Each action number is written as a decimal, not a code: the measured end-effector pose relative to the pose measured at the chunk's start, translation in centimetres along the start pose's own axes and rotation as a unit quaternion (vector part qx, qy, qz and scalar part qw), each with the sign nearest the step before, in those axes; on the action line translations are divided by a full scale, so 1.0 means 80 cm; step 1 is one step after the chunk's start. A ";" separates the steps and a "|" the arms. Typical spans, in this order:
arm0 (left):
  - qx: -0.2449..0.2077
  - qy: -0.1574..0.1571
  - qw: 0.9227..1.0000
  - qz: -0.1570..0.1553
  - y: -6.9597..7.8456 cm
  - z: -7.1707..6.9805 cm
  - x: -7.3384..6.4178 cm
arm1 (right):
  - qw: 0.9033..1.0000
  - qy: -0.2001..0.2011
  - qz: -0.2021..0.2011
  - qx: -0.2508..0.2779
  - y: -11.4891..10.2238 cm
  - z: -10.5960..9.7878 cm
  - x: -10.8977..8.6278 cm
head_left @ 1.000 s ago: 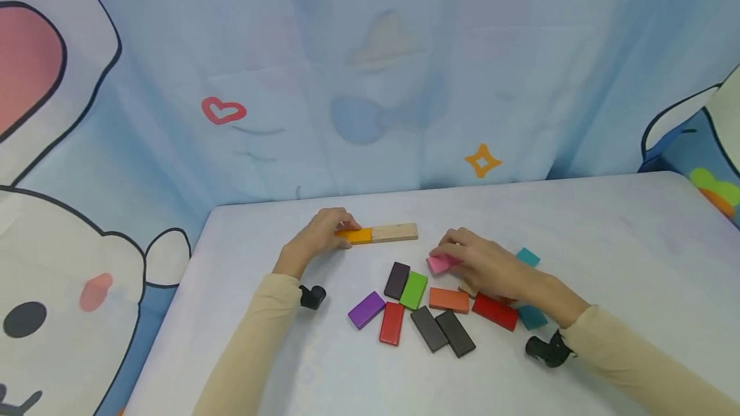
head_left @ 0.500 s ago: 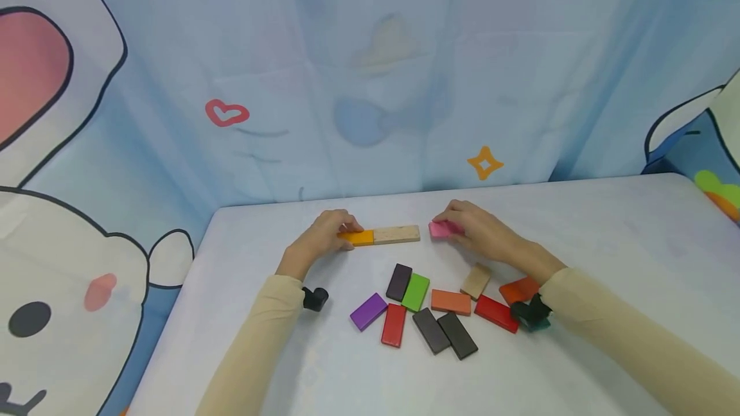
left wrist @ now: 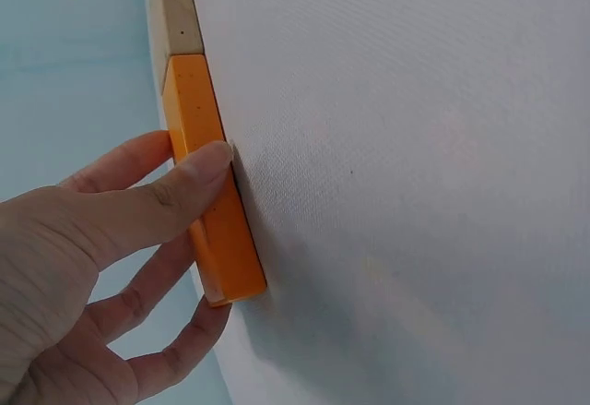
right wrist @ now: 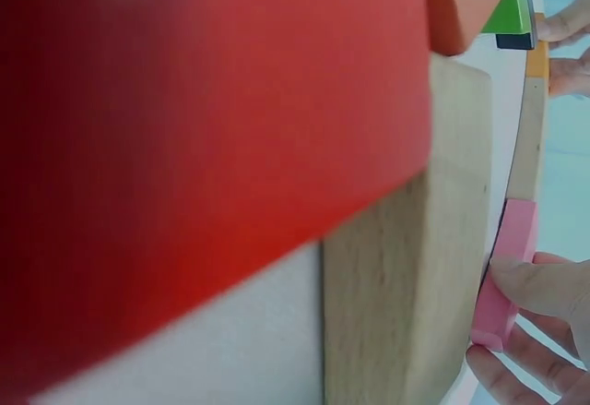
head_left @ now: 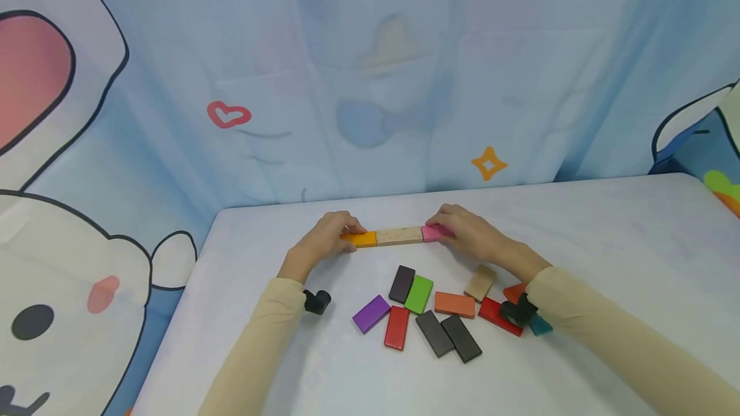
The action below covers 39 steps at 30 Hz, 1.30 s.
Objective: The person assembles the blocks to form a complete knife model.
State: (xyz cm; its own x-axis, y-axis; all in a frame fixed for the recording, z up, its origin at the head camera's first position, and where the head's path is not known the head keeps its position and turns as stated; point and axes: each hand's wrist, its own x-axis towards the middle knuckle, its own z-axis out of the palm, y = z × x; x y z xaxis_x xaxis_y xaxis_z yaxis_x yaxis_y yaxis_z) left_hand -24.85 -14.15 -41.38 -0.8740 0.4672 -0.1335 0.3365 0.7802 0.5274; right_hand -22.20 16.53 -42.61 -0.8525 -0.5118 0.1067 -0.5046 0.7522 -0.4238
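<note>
An orange-yellow wooden block (left wrist: 212, 211), a plain wood block (head_left: 399, 236) and a pink block (head_left: 435, 233) lie end to end in a row near the table's back. My left hand (head_left: 321, 242) pinches the orange-yellow block at the row's left end, thumb on the near side and fingers behind, as the left wrist view shows. At the right end my right hand (head_left: 471, 236) pinches the pink block, whose end meets the plain block. In the right wrist view the right thumb (right wrist: 530, 283) lies across the pink block.
Loose blocks are spread in front of the row: purple (head_left: 371, 314), red (head_left: 396, 328), green (head_left: 419, 294), dark ones (head_left: 435, 334), orange (head_left: 454, 305) and tan (head_left: 480, 283). My right wrist camera (head_left: 518, 310) hangs over a red block (head_left: 491, 313) and a teal block (head_left: 540, 325).
My right hand has carried the pink block from among the loose blocks to the back, then left against the plain block's end. The left hand keeps its hold on the orange-yellow block.
</note>
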 end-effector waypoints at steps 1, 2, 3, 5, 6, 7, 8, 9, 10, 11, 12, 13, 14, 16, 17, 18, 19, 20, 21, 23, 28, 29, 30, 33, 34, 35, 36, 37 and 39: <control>0.001 0.000 1.000 0.004 0.000 0.000 0.000 | 1.000 -0.003 0.003 -0.003 0.000 0.000 0.001; 0.003 0.001 1.000 0.008 -0.001 0.000 -0.001 | 1.000 -0.005 0.005 -0.006 -0.001 0.000 0.001; 0.003 0.002 1.000 0.011 -0.002 0.000 -0.001 | 1.000 -0.006 0.004 -0.009 -0.001 0.000 0.002; 0.004 0.004 1.000 0.018 -0.004 -0.001 -0.002 | 1.000 -0.008 0.005 -0.013 -0.002 0.001 0.004; 0.005 0.004 1.000 0.021 -0.006 -0.002 -0.003 | 1.000 -0.010 0.006 -0.014 -0.003 0.001 0.005; 0.006 0.005 1.000 0.024 -0.008 -0.002 -0.003 | 1.000 -0.010 0.004 -0.015 -0.004 0.002 0.006; 0.007 0.006 1.000 0.025 -0.009 -0.003 -0.005 | 1.000 -0.010 0.001 -0.015 -0.005 0.002 0.007; 0.005 0.006 1.000 0.025 -0.011 -0.005 -0.006 | 1.000 -0.009 -0.002 -0.016 -0.005 0.003 0.009; 0.005 0.007 1.000 0.025 -0.013 -0.006 -0.007 | 1.000 -0.009 -0.005 -0.015 -0.006 0.004 0.011; 0.006 0.008 1.000 0.025 -0.014 -0.008 -0.009 | 1.000 -0.008 -0.008 -0.015 -0.008 0.005 0.012; 0.007 0.008 1.000 0.025 -0.016 -0.009 -0.011 | 1.000 -0.007 -0.011 -0.015 -0.009 0.006 0.014; 0.008 0.008 1.000 0.024 -0.017 -0.011 -0.013 | 1.000 -0.005 -0.015 -0.015 -0.011 0.006 0.015; 0.007 0.008 1.000 0.023 -0.018 -0.013 -0.015 | 1.000 -0.005 -0.018 -0.014 -0.013 0.007 0.016; 0.008 0.007 1.000 0.022 -0.021 -0.015 -0.017 | 1.000 -0.003 -0.024 -0.013 -0.015 0.009 0.019; 0.008 0.007 1.000 0.021 -0.023 -0.016 -0.018 | 1.000 -0.003 -0.026 -0.011 -0.016 0.010 0.020; 0.008 0.007 1.000 0.020 -0.024 -0.017 -0.019 | 1.000 -0.004 -0.030 -0.010 -0.017 0.011 0.022; 0.008 0.008 1.000 0.019 -0.026 -0.018 -0.020 | 0.999 -0.005 -0.031 -0.009 -0.017 0.011 0.023; 0.008 0.009 1.000 0.019 -0.027 -0.018 -0.021 | 0.999 -0.006 -0.033 -0.009 -0.017 0.011 0.024; 0.008 0.009 1.000 0.018 -0.028 -0.018 -0.021 | 0.999 -0.007 -0.033 -0.010 -0.017 0.012 0.025; 0.008 0.010 1.000 0.019 -0.030 -0.019 -0.020 | 0.999 -0.013 -0.032 -0.013 -0.018 0.011 0.027; 0.007 0.009 1.000 0.020 -0.031 -0.018 -0.017 | 0.999 -0.023 -0.012 -0.030 -0.018 0.008 0.025; 0.007 0.008 1.000 0.018 -0.030 -0.018 -0.016 | 0.999 -0.023 -0.009 -0.036 -0.018 0.007 0.024; 0.007 0.008 1.000 0.017 -0.030 -0.018 -0.016 | 0.999 -0.020 -0.006 -0.040 -0.019 0.006 0.022; 0.007 0.006 1.000 0.012 -0.028 -0.018 -0.016 | 0.999 -0.008 -0.004 -0.046 -0.021 -0.002 0.016; 0.008 0.006 1.000 0.010 -0.028 -0.018 -0.016 | 0.999 -0.005 -0.005 -0.047 -0.023 -0.006 0.013; 0.007 0.005 1.000 0.008 -0.028 -0.017 -0.016 | 0.999 -0.002 -0.009 -0.048 -0.025 -0.011 0.009; 0.007 0.005 1.000 0.010 -0.028 -0.017 -0.015 | 0.999 -0.001 -0.010 -0.048 -0.027 -0.015 0.005; 0.008 0.004 1.000 0.012 -0.028 -0.017 -0.015 | 0.999 -0.004 -0.014 -0.050 -0.028 -0.019 0.000; 0.007 0.005 1.000 0.017 -0.029 -0.017 -0.015 | 0.998 -0.018 -0.026 -0.059 -0.030 -0.027 -0.011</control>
State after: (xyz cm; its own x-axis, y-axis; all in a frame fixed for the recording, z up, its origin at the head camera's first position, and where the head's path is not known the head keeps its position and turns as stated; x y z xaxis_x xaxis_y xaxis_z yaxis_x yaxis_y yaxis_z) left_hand -25.06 -17.07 -41.31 -0.8655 0.4892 -0.1080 0.3703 0.7699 0.5198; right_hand -20.52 16.09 -39.72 -0.8209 -0.5635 0.0928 -0.5617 0.7674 -0.3092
